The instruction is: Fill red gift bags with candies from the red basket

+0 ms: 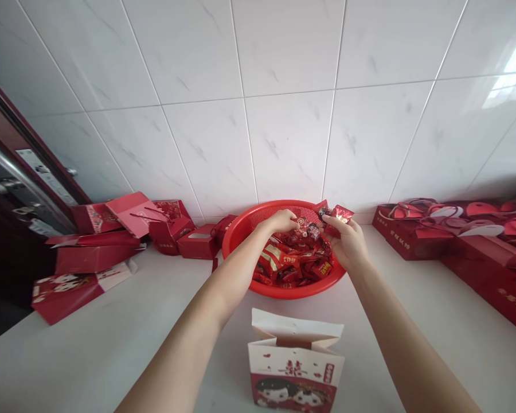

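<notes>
A red plastic basket (292,293) with a perforated wall holds a heap of red-wrapped candies (284,261). My left hand (282,221) reaches over its left side, fingers closed at a wrapped candy (301,225) on the heap. At the basket's right rim my right hand (349,244) is shut on a few wrapped candies (341,214), their shiny red wrappers sticking out past the fingers. Nearer to me stands an upright paper gift box (296,367), white above and red below, printed with two cartoon faces. Its top flaps are open; its inside is mostly hidden.
Red gift boxes (98,252) lie in a loose pile at the left on the white countertop (155,344). Rows of red boxes with cord handles (413,235) stand at the right. Behind is a white tiled wall (284,137); a dark door frame (30,143) borders the left.
</notes>
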Available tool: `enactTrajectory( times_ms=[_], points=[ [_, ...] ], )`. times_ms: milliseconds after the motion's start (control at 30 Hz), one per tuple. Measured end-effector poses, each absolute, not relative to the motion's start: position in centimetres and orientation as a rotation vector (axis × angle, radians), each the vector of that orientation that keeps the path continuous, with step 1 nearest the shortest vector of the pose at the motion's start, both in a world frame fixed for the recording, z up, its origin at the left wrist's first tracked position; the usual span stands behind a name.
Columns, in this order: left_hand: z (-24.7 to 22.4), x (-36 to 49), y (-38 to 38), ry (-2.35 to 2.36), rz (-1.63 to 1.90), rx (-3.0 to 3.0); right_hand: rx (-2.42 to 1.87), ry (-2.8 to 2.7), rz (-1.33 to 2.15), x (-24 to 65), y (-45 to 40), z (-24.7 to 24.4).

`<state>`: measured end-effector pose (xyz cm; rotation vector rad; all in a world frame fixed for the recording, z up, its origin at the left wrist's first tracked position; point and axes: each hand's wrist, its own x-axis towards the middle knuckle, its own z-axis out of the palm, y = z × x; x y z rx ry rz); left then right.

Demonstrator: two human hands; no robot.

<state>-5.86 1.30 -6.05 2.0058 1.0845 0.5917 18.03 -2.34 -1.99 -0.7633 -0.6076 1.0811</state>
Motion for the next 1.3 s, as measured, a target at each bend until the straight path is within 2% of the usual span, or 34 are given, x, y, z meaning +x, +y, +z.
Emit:
enactTrajectory(
  times_ms=[133, 233, 467, 767, 933, 1133, 1300],
  points=[
    [-7.6, -9.2, -3.8, 1.026, 0.841, 1.854, -0.762, -0.600, 1.080, 18.0, -2.4, -1.9],
    [-7.1, -8.4, -3.9, 0.990, 0.923, 1.787, -0.765, -0.599, 1.085, 18.0, -2.4, -1.9],
    [-4.0, -3.3, 0.6, 0.970, 0.870, 1.767, -0.753, -0.600, 1.093, 17.9, -2.6, -1.7],
    [-4.2, -7.0, -5.6, 0.995, 0.900, 1.830, -0.766, -0.627, 1.104, 18.1, -2.5, -2.0],
    [-3.3, -5.5, -5.0, 0.927, 0.885, 1.822, -0.753, -0.626, 1.126, 18.2, -2.4, -2.1],
    [-6.0, -6.9, -4.3, 0.901, 0.858, 1.837, -0.733, -0.603, 1.217, 18.5, -2.2, -2.0],
    [-5.6, -3.5, 0.9, 0.898, 0.814, 1.937, -0.680, -0.521, 1.295, 19.0, -2.2, -1.9]
  ],
)
